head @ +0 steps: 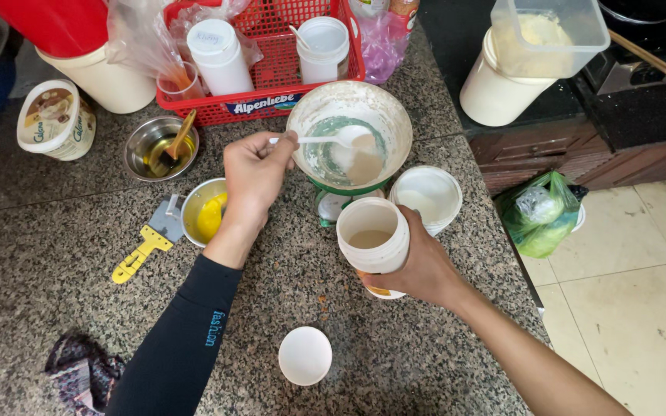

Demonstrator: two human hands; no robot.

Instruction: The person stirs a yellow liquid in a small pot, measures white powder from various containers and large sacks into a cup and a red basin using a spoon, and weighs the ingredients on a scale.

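Note:
My left hand [254, 173] grips the handle of a white plastic spoon [341, 139] whose bowl, heaped with pale powder, hovers over a flour-dusted bowl [348, 131] resting on a green-rimmed base. My right hand [418, 270] wraps around an open white jar [373, 235], tilted slightly and holding beige powder, just in front of the bowl. A white lid [304, 355] lies flat on the granite counter [55, 293] near me. The left arm wears a black sleeve.
A small steel bowl with yellow liquid [203, 212], a yellow-handled scraper [148, 239], a steel bowl with oil and a brush [156, 146], a red basket of white bottles [271, 54], a white tub [428, 196], a round tub [55, 119]. Counter edge at right; green bag [541, 212] on floor.

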